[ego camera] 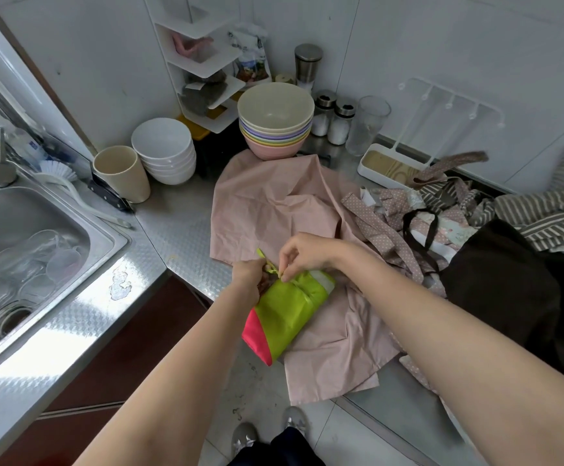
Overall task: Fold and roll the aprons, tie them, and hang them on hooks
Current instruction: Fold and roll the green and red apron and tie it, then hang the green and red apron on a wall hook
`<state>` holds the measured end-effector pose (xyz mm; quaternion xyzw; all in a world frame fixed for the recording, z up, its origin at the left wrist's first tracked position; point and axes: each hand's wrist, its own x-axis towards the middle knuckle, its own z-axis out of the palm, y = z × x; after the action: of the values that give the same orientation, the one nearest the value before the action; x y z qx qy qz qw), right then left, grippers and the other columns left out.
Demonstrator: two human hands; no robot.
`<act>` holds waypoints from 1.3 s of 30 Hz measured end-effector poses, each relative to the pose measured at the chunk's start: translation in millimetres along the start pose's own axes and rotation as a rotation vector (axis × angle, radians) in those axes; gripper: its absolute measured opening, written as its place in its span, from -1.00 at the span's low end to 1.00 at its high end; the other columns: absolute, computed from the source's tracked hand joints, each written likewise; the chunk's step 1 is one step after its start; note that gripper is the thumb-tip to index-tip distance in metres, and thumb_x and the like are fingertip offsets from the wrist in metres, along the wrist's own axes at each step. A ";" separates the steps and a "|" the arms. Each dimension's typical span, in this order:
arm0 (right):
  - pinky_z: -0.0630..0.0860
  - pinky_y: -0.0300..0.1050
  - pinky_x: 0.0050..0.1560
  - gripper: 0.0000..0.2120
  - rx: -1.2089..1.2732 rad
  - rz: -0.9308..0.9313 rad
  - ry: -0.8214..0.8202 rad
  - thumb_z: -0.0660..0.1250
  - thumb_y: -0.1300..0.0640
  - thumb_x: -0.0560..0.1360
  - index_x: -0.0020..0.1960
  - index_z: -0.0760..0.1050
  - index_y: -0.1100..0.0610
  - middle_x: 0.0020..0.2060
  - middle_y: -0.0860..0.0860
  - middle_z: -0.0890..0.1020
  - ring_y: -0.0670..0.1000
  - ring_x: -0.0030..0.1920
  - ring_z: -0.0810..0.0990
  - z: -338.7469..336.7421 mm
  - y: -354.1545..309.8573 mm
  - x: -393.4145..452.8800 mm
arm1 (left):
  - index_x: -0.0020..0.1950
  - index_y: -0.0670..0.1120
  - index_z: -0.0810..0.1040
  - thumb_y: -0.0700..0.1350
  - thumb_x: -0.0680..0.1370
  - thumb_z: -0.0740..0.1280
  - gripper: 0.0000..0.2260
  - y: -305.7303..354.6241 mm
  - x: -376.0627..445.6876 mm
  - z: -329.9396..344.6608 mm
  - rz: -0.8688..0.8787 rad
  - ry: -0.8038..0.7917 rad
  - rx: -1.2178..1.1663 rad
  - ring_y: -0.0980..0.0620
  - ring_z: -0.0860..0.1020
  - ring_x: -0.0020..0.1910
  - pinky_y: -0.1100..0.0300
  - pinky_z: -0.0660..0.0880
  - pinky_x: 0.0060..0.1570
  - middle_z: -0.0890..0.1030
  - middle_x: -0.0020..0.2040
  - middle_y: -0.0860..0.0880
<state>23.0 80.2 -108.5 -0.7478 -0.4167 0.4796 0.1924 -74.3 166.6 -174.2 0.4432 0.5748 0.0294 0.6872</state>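
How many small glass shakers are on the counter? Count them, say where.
2. The first shaker stands just right of the pastel bowl stack; the second shaker stands right of it, beside the tall clear glass. Others may hide behind the bowls.

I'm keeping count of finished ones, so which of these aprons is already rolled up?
The lime green apron with the pink edge, a tight bundle whose strings both hands are tying. The pale pink apron beneath lies spread flat; the dotted and striped ones sit in a loose heap.

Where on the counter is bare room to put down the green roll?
Bare steel lies between the sink and the pink apron, in front of the beige cup. Right of the green roll, aprons crowd the counter.
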 end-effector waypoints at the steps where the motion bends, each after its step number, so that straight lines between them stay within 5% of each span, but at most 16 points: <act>1: 0.44 -0.27 -0.19 -0.75 0.048 0.036 0.004 0.43 0.39 0.38 -0.33 0.50 0.10 -0.46 -0.14 0.57 -0.24 -0.40 0.52 1.7 1.4 0.9 | -0.38 -0.17 0.38 -0.25 0.56 0.21 -0.71 0.7 -1.6 1.1 0.003 -0.014 -0.020 0.14 0.29 -0.78 0.41 0.30 -0.65 0.34 -0.71 -0.02; 5: 0.42 -0.31 -0.36 -0.73 0.098 0.105 0.218 0.49 0.29 0.34 -0.31 0.41 0.08 -0.37 -0.03 0.52 -0.17 -0.43 0.48 16.1 0.5 9.2 | -0.27 -0.12 0.39 -0.23 0.59 0.16 -0.77 8.0 -11.8 -3.2 0.027 -0.142 -0.111 0.17 0.38 -0.62 0.36 0.45 -0.60 0.41 -0.50 -0.02; 9: 0.42 -0.20 -0.11 -0.77 0.013 0.142 0.368 0.51 0.18 0.31 -0.14 0.47 0.10 -0.09 0.08 0.64 -0.02 -0.10 0.55 25.1 -4.8 14.5 | -0.24 -0.10 0.41 -0.19 0.60 0.17 -0.79 14.1 -17.3 -13.7 0.063 -0.217 -0.051 0.12 0.42 -0.48 0.35 0.50 -0.52 0.45 -0.39 -0.02; 11: 0.40 -0.27 -0.16 -0.87 -0.043 0.154 0.358 0.45 0.21 0.36 -0.09 0.61 0.17 -0.08 0.08 0.66 0.00 -0.07 0.57 27.1 -7.4 14.4 | -0.25 -0.09 0.41 -0.18 0.60 0.18 -0.78 16.1 -19.7 -16.3 0.104 -0.246 0.003 0.12 0.42 -0.46 0.34 0.52 -0.48 0.48 -0.46 0.01; 14: 0.40 -0.32 -0.36 -0.94 0.023 0.185 0.391 0.38 0.23 0.40 -0.24 0.61 0.15 -0.30 -0.03 0.59 -0.07 -0.28 0.53 28.0 -9.7 12.8 | -0.18 -0.10 0.43 -0.19 0.59 0.22 -0.85 17.3 -23.2 -20.5 0.185 -0.290 0.085 0.11 0.43 -0.39 0.35 0.52 -0.42 0.46 -0.36 -0.01; 16: 0.38 -0.38 -0.51 -0.78 0.141 0.218 0.420 0.36 0.23 0.41 -0.40 0.48 0.09 -0.44 -0.05 0.53 -0.13 -0.50 0.47 26.5 -7.0 13.4 | -0.04 -0.09 0.42 -0.19 0.56 0.27 -0.96 16.8 -26.4 -25.6 0.160 -0.383 0.105 0.12 0.44 -0.35 0.32 0.45 -0.39 0.46 -0.29 -0.01; 20: 0.25 -0.33 -0.65 -0.74 0.407 0.243 0.466 0.27 0.29 0.44 -0.42 0.41 0.16 -0.48 0.06 0.48 -0.10 -0.58 0.36 24.2 -4.3 3.5 | 0.15 -0.02 0.44 -0.03 0.49 0.39 -0.72 12.7 -36.9 -37.2 0.095 -0.629 0.587 0.09 0.47 -0.12 0.26 0.38 -0.15 0.50 -0.08 0.00; 24: 0.17 -0.34 -0.66 -0.70 0.469 0.237 0.486 0.28 0.30 0.47 -0.43 0.37 0.17 -0.51 0.03 0.39 -0.12 -0.59 0.30 11.6 -14.3 -21.2 | 0.28 -0.09 0.47 -0.09 0.47 0.42 -0.60 17.6 -47.3 -23.0 0.478 -0.515 1.161 0.05 0.45 -0.02 0.27 0.37 -0.07 0.48 0.00 -0.01; 27: 0.19 -0.36 -0.64 -0.72 0.438 0.228 0.444 0.30 0.32 0.48 -0.39 0.38 0.18 -0.50 0.03 0.38 -0.11 -0.54 0.30 -5.3 -28.2 -49.9 | 0.19 -0.21 0.51 -0.08 0.51 0.35 -0.69 39.2 -64.5 -6.0 0.717 -0.474 1.337 -0.04 0.46 -0.03 0.19 0.29 -0.15 0.51 -0.03 -0.13; 31: 0.32 -0.36 -0.59 -0.80 0.447 0.174 0.433 0.31 0.41 0.46 -0.32 0.45 0.24 -0.51 0.07 0.47 -0.12 -0.57 0.40 -26.8 -51.0 -95.3 | 0.27 -0.22 0.47 -0.08 0.53 0.31 -0.64 71.7 -93.1 16.7 0.989 -0.504 1.467 -0.13 0.46 0.22 0.13 0.34 0.15 0.52 0.22 -0.19; 36: 0.27 -0.28 -0.59 -0.80 0.520 0.104 0.807 0.26 0.39 0.46 -0.27 0.39 0.16 -0.48 0.08 0.48 -0.07 -0.57 0.36 -60.6 -64.5 -163.3 | 0.13 -0.31 0.51 -0.12 0.57 0.28 -0.73 107.0 -146.4 54.6 1.184 -0.620 1.498 -0.11 0.50 0.03 0.14 0.30 -0.06 0.55 0.10 -0.27; 39: 0.34 -0.20 -0.41 -0.84 0.418 0.090 0.991 0.33 0.33 0.42 -0.25 0.44 0.12 -0.47 -0.01 0.56 -0.02 -0.42 0.40 -80.3 -64.4 -214.9 | 0.22 -0.26 0.50 -0.10 0.58 0.27 -0.70 123.2 -184.8 82.4 1.282 -0.693 1.461 -0.15 0.50 0.15 0.16 0.31 0.01 0.56 0.14 -0.22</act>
<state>23.8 -47.1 92.9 -0.8474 -0.1390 0.1500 0.4899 -11.7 92.2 41.8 0.9600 -0.1213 -0.0955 0.2336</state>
